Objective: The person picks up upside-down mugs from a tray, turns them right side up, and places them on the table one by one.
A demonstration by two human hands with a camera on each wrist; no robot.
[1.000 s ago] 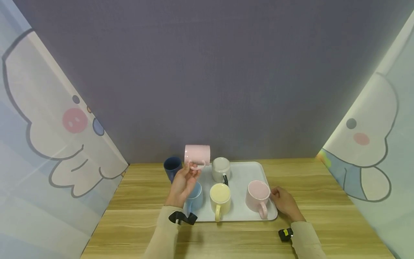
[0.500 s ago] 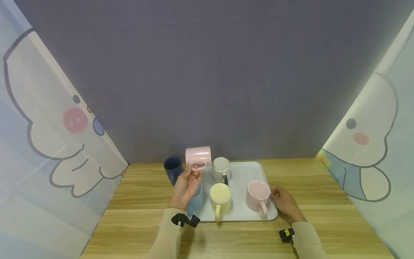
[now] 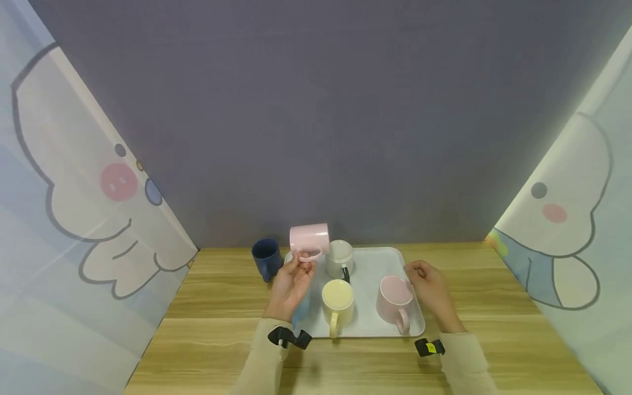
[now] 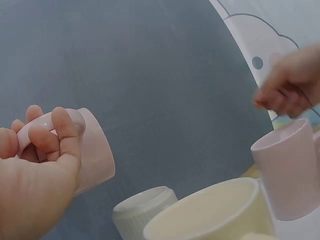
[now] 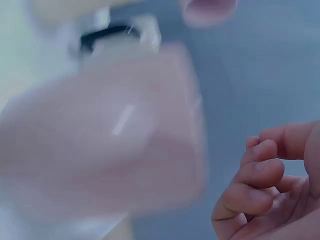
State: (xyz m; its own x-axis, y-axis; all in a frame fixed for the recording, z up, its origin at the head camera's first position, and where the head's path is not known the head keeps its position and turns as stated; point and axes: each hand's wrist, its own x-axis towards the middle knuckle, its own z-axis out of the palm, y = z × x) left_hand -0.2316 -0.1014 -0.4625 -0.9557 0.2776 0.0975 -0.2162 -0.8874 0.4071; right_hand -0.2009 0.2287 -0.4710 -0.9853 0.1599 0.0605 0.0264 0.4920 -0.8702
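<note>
My left hand (image 3: 288, 288) pinches the handle of a pink mug (image 3: 309, 237), which lies sideways in the air above the tray's back left part. In the left wrist view, fingers curl through the handle of that pink mug (image 4: 95, 155). My right hand (image 3: 429, 285) is at the tray's right edge, beside a second pink mug (image 3: 391, 302). Seen from the right wrist, the fingers (image 5: 255, 175) are loosely curled with nothing between them. That second mug stands upright on the white tray (image 3: 372, 266), handle toward me.
On the tray stand a yellow mug (image 3: 338, 307), a white mug (image 3: 338, 255) with a dark part on its handle, and a light blue mug (image 3: 302, 310) mostly behind my left hand. A dark blue mug (image 3: 266, 257) stands at the tray's left. A grey wall (image 3: 316, 137) rises behind.
My left hand has shifted slightly right with the pink mug, covering more of the light blue mug. My right hand has moved up and away from the second pink mug's side.
</note>
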